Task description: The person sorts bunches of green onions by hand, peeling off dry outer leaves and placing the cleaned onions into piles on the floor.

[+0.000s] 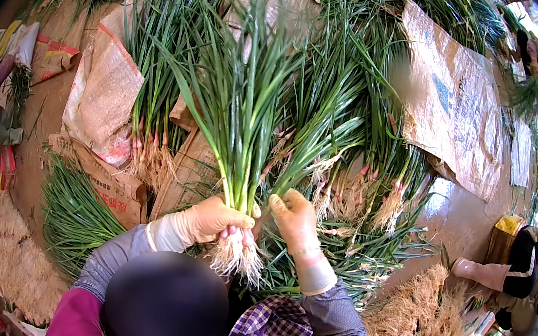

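A bunch of green garlic (245, 145) stands upright before me, leaves fanned away, its pinkish bulbs and pale stringy roots hanging at the near end. My left hand (212, 220), in a pale glove, is closed around its lower stalks just above the bulbs. Close beside it on the right, my gloved right hand (295, 219) has its fingers curled and thumb pressed in. Thin green leaves (302, 169) rise from those fingertips, apparently a green garlic stalk in its pinch; the lower end is hard to make out.
Rows of green garlic (351, 104) lie beyond my hands, partly under woven sacks (458, 104). Cut greens (76, 208) are heaped at left. Root piles (408, 316) lie near right and near left. Other people sit at both sides, one with a pink boot (481, 272).
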A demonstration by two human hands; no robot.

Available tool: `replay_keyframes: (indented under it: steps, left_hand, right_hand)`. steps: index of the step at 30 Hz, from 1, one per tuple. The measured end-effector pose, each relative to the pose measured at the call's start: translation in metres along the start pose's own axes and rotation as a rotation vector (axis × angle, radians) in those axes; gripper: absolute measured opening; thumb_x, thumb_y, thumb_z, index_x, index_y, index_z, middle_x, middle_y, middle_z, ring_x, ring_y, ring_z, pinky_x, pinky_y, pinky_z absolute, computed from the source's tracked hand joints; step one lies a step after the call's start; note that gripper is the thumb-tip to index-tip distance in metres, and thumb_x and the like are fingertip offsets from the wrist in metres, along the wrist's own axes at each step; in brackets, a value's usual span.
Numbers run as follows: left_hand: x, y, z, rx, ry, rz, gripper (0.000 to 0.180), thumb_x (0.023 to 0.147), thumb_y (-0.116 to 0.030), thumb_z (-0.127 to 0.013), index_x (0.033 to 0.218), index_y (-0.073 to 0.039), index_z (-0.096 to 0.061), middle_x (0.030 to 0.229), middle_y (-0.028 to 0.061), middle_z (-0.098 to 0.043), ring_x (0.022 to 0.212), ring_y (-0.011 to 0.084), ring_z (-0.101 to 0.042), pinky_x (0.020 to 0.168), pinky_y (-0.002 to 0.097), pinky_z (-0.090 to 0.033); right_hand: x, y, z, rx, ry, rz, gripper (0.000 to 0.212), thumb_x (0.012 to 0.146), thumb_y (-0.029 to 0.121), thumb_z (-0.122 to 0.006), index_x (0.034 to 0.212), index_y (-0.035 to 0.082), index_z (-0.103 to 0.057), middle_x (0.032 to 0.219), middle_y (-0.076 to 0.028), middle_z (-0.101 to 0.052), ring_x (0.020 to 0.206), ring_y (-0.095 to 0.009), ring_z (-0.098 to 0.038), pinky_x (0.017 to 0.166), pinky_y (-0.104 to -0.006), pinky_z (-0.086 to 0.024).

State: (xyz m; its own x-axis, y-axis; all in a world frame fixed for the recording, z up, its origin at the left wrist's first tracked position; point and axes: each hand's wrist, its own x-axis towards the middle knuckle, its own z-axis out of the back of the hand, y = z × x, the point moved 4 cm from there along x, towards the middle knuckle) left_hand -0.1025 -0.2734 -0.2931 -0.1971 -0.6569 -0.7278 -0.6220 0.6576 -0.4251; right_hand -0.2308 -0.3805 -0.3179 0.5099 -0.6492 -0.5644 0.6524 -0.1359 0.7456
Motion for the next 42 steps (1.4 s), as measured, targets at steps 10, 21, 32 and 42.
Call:
replay_keyframes:
  steps: [10, 21, 32, 42]
  left_hand:
    - [0.008, 0.013, 0.002, -0.497, 0.087, 0.018, 0.024, 0.077, 0.004, -0.054, 0.1, -0.002, -0.053, 0.097, 0.0146, -0.059, 0.086, 0.025, -0.06, 0.088, 0.0469, -0.047]
    - [0.033, 0.012, 0.035, -0.163, -0.262, -0.114, 0.028, 0.072, 0.007, -0.054, 0.1, 0.003, -0.056, 0.086, 0.0141, -0.061, 0.064, 0.0234, -0.063, 0.059, 0.0356, -0.056]
    - [-0.024, -0.004, 0.035, -0.221, 0.024, 0.006, 0.025, 0.078, -0.002, -0.056, 0.103, 0.001, -0.054, 0.077, 0.0134, -0.062, 0.056, 0.0197, -0.063, 0.054, 0.0267, -0.053]
    - [-0.071, -0.078, -0.007, -0.694, 0.692, -0.544, 0.019, 0.077, 0.0, -0.054, 0.091, -0.01, -0.048, 0.091, 0.0076, -0.049, 0.076, 0.0177, -0.059, 0.075, 0.0472, -0.052]
  right_hand:
    - [-0.002, -0.033, 0.032, -0.82, 0.242, 0.075, 0.035, 0.087, 0.036, -0.054, 0.079, 0.003, -0.062, 0.072, -0.016, -0.063, 0.067, -0.026, -0.063, 0.066, -0.0373, -0.051]
    - [0.037, 0.008, 0.082, 0.333, -0.372, 0.047, 0.014, 0.085, 0.015, -0.061, 0.086, 0.001, -0.059, 0.071, -0.005, -0.057, 0.064, -0.01, -0.053, 0.058, -0.0262, -0.047]
    - [0.014, 0.057, -0.017, 0.054, 0.149, 0.128, 0.025, 0.083, 0.027, -0.061, 0.09, 0.004, -0.062, 0.084, -0.016, -0.064, 0.079, -0.029, -0.063, 0.071, -0.0373, -0.049]
    - [0.109, -0.01, -0.002, -0.543, -0.486, -0.28, 0.065, 0.075, 0.032, -0.071, 0.123, 0.004, -0.039, 0.112, -0.013, -0.057, 0.105, -0.025, -0.056, 0.087, -0.0344, -0.046]
